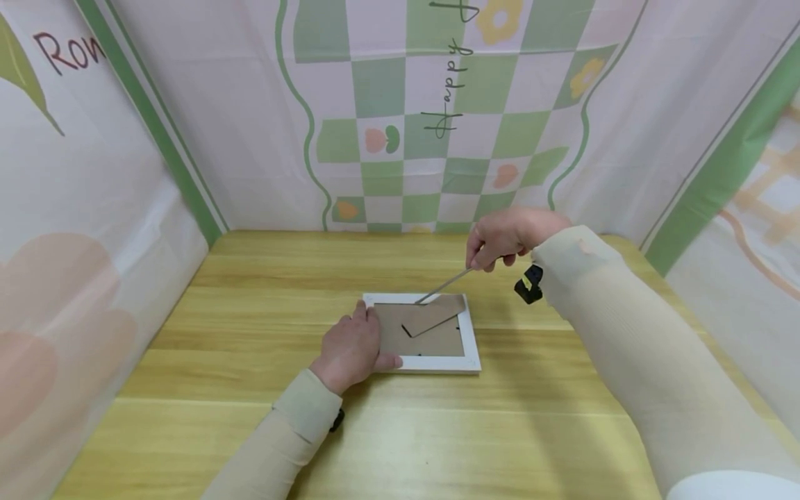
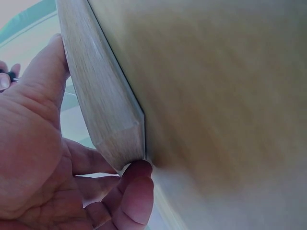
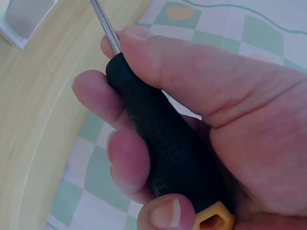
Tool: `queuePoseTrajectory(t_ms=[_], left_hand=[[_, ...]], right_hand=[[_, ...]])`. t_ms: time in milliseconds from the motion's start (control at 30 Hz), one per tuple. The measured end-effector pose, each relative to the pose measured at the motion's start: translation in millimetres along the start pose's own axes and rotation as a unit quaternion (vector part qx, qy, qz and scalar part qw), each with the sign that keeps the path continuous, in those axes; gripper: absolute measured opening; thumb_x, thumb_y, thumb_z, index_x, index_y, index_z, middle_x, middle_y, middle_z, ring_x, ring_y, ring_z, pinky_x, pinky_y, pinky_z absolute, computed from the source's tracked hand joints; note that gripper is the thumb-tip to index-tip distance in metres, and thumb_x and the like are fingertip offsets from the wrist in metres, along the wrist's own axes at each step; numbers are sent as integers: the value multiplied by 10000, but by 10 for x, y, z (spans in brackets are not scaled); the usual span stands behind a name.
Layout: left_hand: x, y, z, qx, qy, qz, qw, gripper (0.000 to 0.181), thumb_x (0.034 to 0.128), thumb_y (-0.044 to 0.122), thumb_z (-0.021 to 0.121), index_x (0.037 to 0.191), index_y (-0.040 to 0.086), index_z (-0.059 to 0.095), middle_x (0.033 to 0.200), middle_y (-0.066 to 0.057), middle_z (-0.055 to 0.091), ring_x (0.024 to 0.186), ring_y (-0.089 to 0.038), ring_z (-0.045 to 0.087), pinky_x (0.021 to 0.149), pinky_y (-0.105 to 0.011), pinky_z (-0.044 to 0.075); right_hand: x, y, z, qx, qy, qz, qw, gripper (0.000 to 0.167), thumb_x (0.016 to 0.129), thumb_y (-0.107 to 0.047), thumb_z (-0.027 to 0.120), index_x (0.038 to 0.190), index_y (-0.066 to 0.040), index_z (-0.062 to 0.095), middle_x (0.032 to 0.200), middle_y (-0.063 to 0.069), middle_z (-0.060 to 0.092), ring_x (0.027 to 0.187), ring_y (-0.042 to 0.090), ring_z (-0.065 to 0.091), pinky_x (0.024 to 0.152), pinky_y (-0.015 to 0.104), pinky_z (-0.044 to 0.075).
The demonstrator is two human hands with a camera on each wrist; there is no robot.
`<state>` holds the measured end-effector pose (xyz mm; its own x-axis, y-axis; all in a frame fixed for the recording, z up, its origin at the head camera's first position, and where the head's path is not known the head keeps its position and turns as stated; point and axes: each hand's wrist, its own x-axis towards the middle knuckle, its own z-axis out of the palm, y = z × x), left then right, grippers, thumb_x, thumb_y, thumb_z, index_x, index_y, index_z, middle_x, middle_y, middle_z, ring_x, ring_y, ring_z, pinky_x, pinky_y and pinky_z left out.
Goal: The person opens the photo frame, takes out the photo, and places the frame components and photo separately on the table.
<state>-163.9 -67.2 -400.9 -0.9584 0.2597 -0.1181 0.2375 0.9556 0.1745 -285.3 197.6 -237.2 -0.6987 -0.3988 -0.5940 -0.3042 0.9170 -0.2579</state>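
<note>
A white picture frame [image 1: 440, 363] lies face down on the table, its brown backing board [image 1: 389, 335] and stand flap [image 1: 440, 312] facing up. My left hand [image 1: 350, 347] grips the frame's left side, thumb at the near edge and fingers toward the far corner. In the left wrist view, fingers curl at a corner of the frame's wood-look side [image 2: 100, 81]. My right hand [image 1: 512, 236] holds a screwdriver [image 3: 160, 129] by its black handle with an orange end. The slanted metal shaft [image 1: 445, 284] reaches down to the frame's far inner edge; exact tip contact is too small to tell.
The wood-grain table [image 1: 262, 326] extends around the frame on all sides. A checkered green and white cloth [image 1: 431, 139] hangs behind it, with printed cloth [image 1: 94, 292] at the left and right. Small dark tabs show along the backing's edges.
</note>
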Motion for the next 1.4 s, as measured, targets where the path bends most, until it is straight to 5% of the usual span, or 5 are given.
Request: queuePoseTrajectory(t_ms=[333,667,867,1400], left_hand=[[-3,-3,4,-11,-14,33,10000,1067,838,679,755,1543,-55,436,1622,-293,370,1218,-424,631,822,-473,615],[-12,-18,2,-72,-31,35,10000,1055,851,669,753,1545,-58,431,1627,-294,360,1237,-434,618,825,-482,611],[-24,-17,-3,-175,-48,63,9998,1047,853,658,758,1545,-58,431,1632,-294,351,1234,-447,616,826,-495,609],[-27,-24,5,-150,-31,116,9998,1048,861,659,749,1545,-66,426,1630,-301,349,1233,-452,620,846,-505,607]], right_hand=[[-62,40,134,108,317,-259,9991,197,1032,-184,633,1173,-146,766,953,43,664,598,119,471,536,230,380],[-191,51,374,-556,966,-775,9907,206,1040,-220,648,1190,-150,770,1080,-9,733,857,164,654,747,365,560],[-253,92,507,-749,1388,-863,9837,221,1036,-225,648,1207,-169,777,1190,-17,742,1045,151,670,917,451,553],[-369,217,786,-699,2085,-867,9717,205,1042,-237,646,1192,-221,785,1188,-35,763,1092,192,709,960,502,550]])
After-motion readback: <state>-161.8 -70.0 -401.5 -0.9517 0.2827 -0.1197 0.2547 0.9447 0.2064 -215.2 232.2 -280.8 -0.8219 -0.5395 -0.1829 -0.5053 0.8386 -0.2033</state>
